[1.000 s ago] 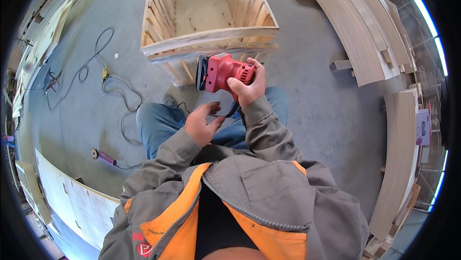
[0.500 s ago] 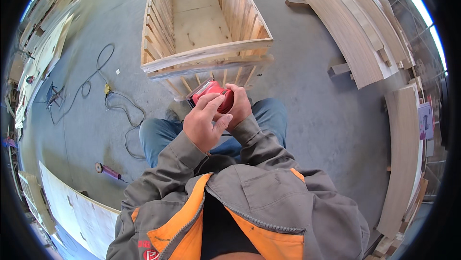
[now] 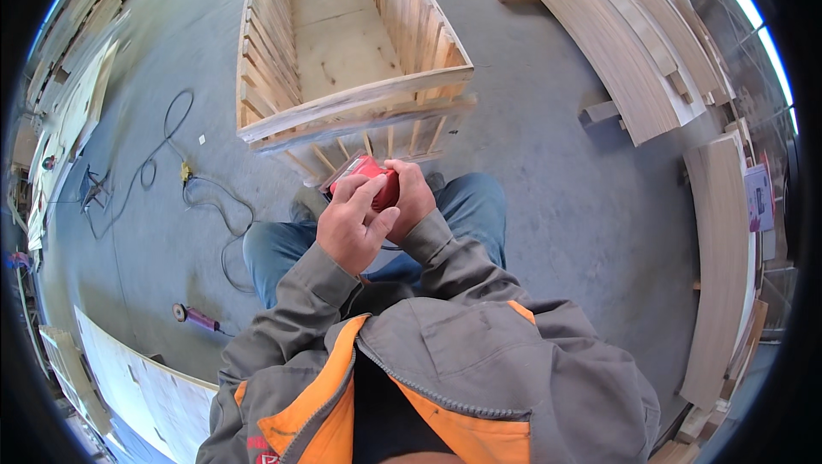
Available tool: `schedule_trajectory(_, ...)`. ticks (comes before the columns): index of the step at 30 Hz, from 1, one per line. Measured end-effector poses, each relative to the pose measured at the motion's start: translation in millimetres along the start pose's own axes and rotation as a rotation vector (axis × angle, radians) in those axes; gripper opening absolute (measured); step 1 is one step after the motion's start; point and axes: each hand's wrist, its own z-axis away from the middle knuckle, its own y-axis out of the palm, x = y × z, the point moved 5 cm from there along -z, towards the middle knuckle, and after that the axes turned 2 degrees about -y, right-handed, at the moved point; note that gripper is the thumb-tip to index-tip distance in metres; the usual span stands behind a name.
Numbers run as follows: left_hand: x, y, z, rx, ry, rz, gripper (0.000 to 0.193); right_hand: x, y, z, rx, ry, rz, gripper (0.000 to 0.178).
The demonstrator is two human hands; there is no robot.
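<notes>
Loosely spread, left hand point(image 3: 349, 229) touches red sander point(image 3: 364, 166); right hand point(image 3: 413, 196) grips it.

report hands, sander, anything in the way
Left hand laid on red electric sander, right hand gripping it. Slatted wooden crate directly ahead. Purple grinder clear, off left.

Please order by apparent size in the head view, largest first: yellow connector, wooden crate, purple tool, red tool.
Wooden crate
Red tool, partly covered and nearer the camera
Purple tool
Yellow connector

Red sander point(image 3: 366, 167) lower now, left fingers point(image 3: 349, 187) newly on it
</notes>
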Motion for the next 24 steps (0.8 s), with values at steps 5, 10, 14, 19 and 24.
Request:
schedule_trajectory(5,-2,-3,0,-0.016,-0.029,-0.01,0.046,-2,3,1,-0.005,-0.033,-0.026,0.08)
schedule_trajectory(10,5,1,0,-0.05,-0.003,0.026,0.046,-4,1,3,0.021,-0.032,-0.004,0.079)
schedule_trajectory(14,5,1,-3,-0.025,-0.006,0.004,0.045,-5,3,4,0.027,-0.011,-0.001,0.079)
schedule_trajectory(19,9,2,-2,-0.007,-0.004,0.023,0.046,-5,5,5,0.006,-0.014,0.003,0.081)
schedule_trajectory(24,8,2,-3,0.018,-0.053,0.039,0.049,2,3,4,0.07,0.008,0.006,0.074)
